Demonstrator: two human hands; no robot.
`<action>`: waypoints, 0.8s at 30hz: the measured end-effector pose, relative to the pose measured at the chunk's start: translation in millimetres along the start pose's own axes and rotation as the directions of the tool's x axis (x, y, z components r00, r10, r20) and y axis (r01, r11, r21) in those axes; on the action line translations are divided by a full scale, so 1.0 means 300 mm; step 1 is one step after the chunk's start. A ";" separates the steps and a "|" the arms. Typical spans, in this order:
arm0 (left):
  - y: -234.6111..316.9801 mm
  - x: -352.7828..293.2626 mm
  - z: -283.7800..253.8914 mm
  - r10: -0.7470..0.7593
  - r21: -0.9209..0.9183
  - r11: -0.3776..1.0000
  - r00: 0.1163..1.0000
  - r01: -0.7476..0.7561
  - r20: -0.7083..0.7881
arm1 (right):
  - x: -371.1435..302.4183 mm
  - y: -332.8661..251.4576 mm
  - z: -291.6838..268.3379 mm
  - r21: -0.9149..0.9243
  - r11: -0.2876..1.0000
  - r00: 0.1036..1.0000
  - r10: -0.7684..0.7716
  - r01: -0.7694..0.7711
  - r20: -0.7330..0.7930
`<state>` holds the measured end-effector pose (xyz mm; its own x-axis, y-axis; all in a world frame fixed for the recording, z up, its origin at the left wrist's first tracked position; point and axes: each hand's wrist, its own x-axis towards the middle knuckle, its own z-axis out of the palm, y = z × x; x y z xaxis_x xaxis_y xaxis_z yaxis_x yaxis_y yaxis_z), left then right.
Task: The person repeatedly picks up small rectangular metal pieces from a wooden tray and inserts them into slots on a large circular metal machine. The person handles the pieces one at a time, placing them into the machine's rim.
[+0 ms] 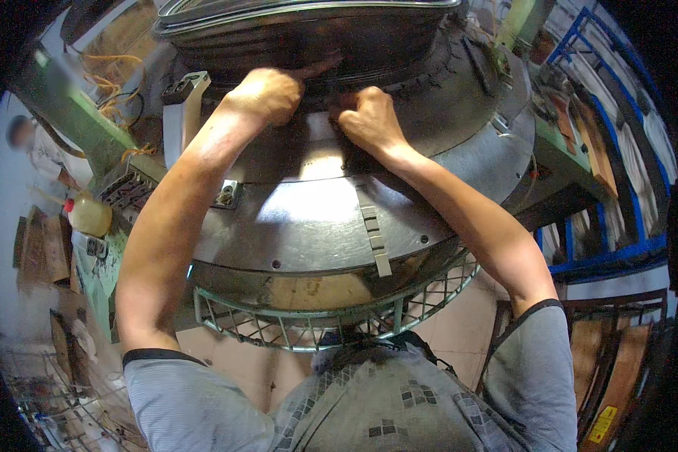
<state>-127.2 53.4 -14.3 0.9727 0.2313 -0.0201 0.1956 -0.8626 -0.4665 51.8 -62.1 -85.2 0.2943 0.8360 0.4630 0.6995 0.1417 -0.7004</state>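
Both my arms reach forward over a large round metal machine with a polished, sloping ring (309,215). My left hand (267,94) is by the foot of its dark central drum (301,49); one finger stretches right toward the drum, while the others are curled under. To the right, my right hand (371,120) is closed above the dark inner part of the ring, fingertips bent inward. Shadow and the hands themselves hide whatever the fingers hold. A gap separates the two hands. The drum carries a shiny metal rim (309,19).
A small bracket (184,90) rises left of my left forearm. Jointed metal strip (375,241) lies down the ring's front. A green lattice guard (301,331) curves below. A red-capped jug (90,217) stands left; a blue rack (610,98) stands right. Another person (45,151) is far left.
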 end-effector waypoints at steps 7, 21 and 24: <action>-0.031 0.026 -0.115 -0.216 -0.141 0.967 0.976 0.214 0.003 | 0.042 0.027 0.040 0.000 0.998 0.985 0.059 -0.060 -0.160; -0.101 0.033 -0.169 -0.215 -0.069 0.976 0.967 0.207 -0.140 | 0.222 0.077 0.124 -0.044 0.998 0.946 0.034 -0.050 -0.322; -0.112 0.034 -0.164 -0.196 -0.066 0.980 0.970 0.188 -0.141 | 0.222 0.071 0.117 -0.022 1.000 0.951 0.012 -0.020 -0.309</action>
<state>-117.6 62.6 44.8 0.9232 0.3301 0.1969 0.3831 -0.8314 -0.4026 63.4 15.2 -88.4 0.4894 0.6333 0.5995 0.7075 0.1135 -0.6976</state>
